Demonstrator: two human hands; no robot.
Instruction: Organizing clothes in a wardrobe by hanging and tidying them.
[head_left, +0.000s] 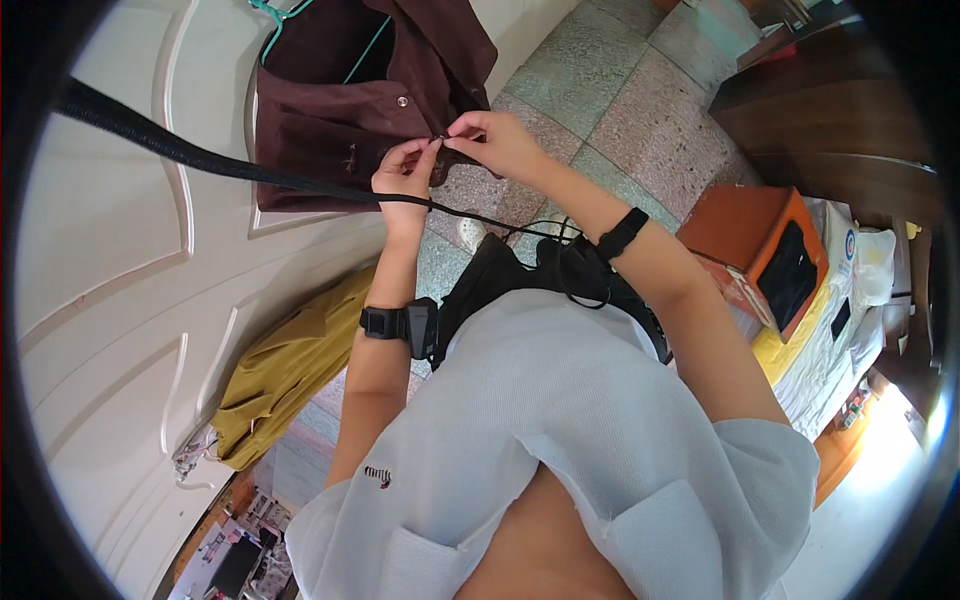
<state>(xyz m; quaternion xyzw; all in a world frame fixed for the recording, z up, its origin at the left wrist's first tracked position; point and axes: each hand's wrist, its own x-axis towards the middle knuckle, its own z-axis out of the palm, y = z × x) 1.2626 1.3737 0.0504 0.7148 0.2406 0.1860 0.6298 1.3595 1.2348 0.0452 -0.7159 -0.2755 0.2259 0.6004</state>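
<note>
A maroon garment (322, 112) hangs on a teal hanger (279, 16) against a white panelled door. Near its top, a round metal snap or button (403, 101) shows on the cloth. My left hand (409, 169) and my right hand (499, 142) meet at the garment's edge, thumbs and forefingers pinched close together. A small part of the garment sits between the fingertips, mostly hidden by them; whether it is a fastener I cannot tell. Loose threads show on the cloth left of my left hand.
A black cable (247, 169) crosses in front of the garment and over my left wrist. A mustard garment (292, 367) hangs lower along the white door (105, 225). An orange-brown box (742, 225) stands at the right by a bed, near dark wooden furniture (832, 127).
</note>
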